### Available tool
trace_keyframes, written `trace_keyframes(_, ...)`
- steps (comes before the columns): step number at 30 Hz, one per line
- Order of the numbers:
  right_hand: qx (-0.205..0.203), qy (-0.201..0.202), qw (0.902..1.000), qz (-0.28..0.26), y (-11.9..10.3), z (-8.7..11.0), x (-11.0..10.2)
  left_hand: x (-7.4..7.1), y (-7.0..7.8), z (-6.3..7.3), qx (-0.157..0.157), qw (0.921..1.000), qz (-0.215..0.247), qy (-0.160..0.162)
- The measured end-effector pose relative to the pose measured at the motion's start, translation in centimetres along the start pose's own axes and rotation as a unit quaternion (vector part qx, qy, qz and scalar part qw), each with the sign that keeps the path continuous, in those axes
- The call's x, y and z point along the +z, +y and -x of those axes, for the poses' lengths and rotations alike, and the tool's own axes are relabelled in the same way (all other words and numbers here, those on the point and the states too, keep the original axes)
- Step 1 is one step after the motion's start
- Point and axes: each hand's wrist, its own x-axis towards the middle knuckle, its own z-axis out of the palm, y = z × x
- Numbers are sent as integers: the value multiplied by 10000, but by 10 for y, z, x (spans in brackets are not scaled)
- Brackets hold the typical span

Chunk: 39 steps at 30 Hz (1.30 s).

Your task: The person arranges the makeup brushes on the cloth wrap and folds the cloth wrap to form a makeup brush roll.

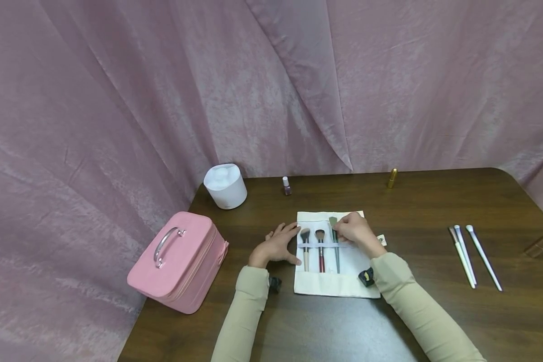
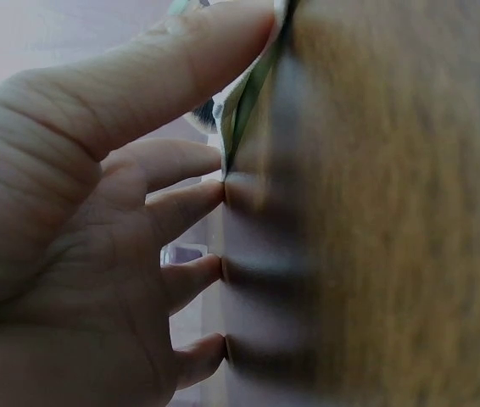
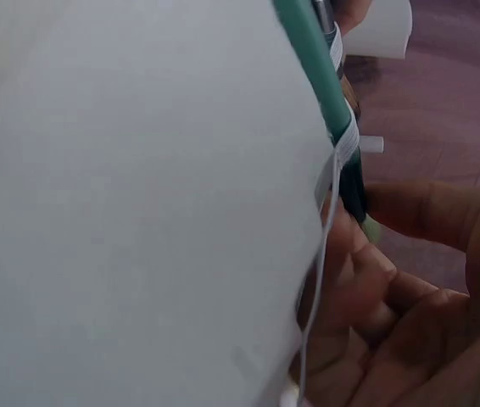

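Observation:
A cream fabric brush roll (image 1: 337, 286) lies spread on the table, with a white elastic band (image 3: 348, 140) running across its middle. Three makeup brushes are tucked under that band: a beige-handled brush (image 1: 305, 259), a red-handled brush (image 1: 322, 259) and a green makeup brush (image 1: 337, 259). My right hand (image 1: 357, 232) pinches the green brush near its bristles, thumb against one side in the right wrist view. With fingers spread, my left hand (image 1: 278, 246) rests at the roll's left edge, and its thumb (image 2: 164, 72) touches the fabric.
A pink case (image 1: 174, 259) with a metal handle stands at the left. Toward the back are a white round container (image 1: 228, 193), a nail polish bottle (image 1: 287, 187) and a gold tube (image 1: 392, 178). Three white-handled brushes (image 1: 484, 256) and a brown tube (image 1: 538, 246) lie at the right.

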Motion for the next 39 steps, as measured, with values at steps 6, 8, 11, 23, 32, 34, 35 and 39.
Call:
trace_keyframes(6, -289, 110, 9937, 1077, -2, 1, -1, 1, -1, -2, -31, 10000, 0, 45)
trace_keyframes(8, -249, 63, 9924, 1207, -4, 2, -1, 1, -1, -2, -37, 10000, 8, 46)
trace_keyframes(11, -147, -2, 9908, 1348, -5, 4, -1, 1, -2, -2, -33, 10000, 21, 24)
trace_keyframes(23, -976, 220, 9870, 1257, -11, 15, -29, 1, -2, -2, -17, 9999, 107, 51)
trace_keyframes(32, -1193, 557, 9883, 766, 7, 27, -57, 1, -3, -3, 4, 10000, -1, 62)
trace_keyframes(34, -1214, 724, 9870, 765, 14, 30, -64, 2, -3, -4, 4, 10000, -2, 57)
trace_keyframes(35, -1221, 810, 9862, 766, 18, 32, -67, 2, -3, -4, 6, 10000, -1, 54)
trace_keyframes(39, -1249, 1225, 9812, 810, 33, 38, -81, 2, -3, -3, 13, 10000, 80, 52)
